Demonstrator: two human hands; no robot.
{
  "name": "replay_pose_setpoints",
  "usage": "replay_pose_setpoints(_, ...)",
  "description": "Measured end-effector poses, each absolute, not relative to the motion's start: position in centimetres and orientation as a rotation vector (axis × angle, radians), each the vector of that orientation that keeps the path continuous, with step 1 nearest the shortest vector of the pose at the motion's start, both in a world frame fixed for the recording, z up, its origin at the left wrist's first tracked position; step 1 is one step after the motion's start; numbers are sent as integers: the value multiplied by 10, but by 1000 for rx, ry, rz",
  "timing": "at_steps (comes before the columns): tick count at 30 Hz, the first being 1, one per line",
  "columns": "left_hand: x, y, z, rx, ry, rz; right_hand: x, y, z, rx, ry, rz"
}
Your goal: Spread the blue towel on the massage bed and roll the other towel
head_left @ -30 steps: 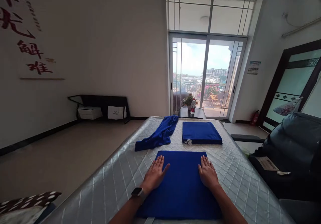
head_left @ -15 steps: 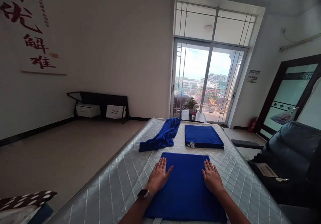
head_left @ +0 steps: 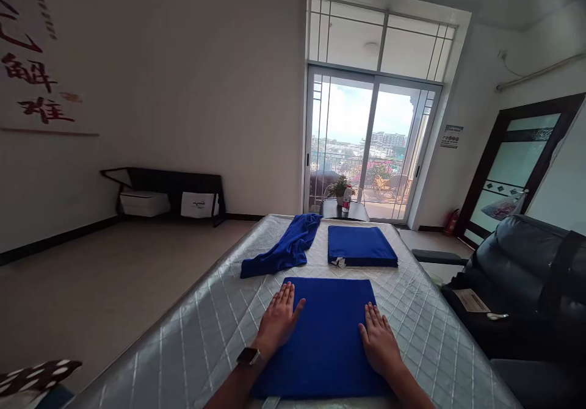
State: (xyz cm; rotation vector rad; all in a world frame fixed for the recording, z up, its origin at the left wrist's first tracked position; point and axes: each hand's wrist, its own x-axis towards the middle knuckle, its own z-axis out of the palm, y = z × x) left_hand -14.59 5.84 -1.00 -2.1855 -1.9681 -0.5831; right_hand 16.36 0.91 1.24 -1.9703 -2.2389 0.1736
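The folded blue cloth (head_left: 327, 336) runs off the picture's bottom edge at the mattress's near edge, and the label (head_left: 339, 262) under the far stack (head_left: 361, 245) seems unreadable.

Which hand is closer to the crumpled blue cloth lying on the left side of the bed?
The left hand. It lies flat on the folded blue cloth, just below the crumpled blue cloth. The right hand rests on the opposite side, farther away.
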Motion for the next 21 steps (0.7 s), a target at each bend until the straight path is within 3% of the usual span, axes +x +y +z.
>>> replay_pose_setpoints(11, 24, 12, 4, -2820, -1441, -562, 168, 6, 17, -1954, -2338, 119)
replay_pose_setpoints(15, 12, 7, 6, -2801, -1483, -506, 168, 7, 16, -1929, -2347, 117)
replay_pose_setpoints(21, -79, 2, 12, -2619, -1840, -378, 167, 10, 11, -1944, -2244, 138)
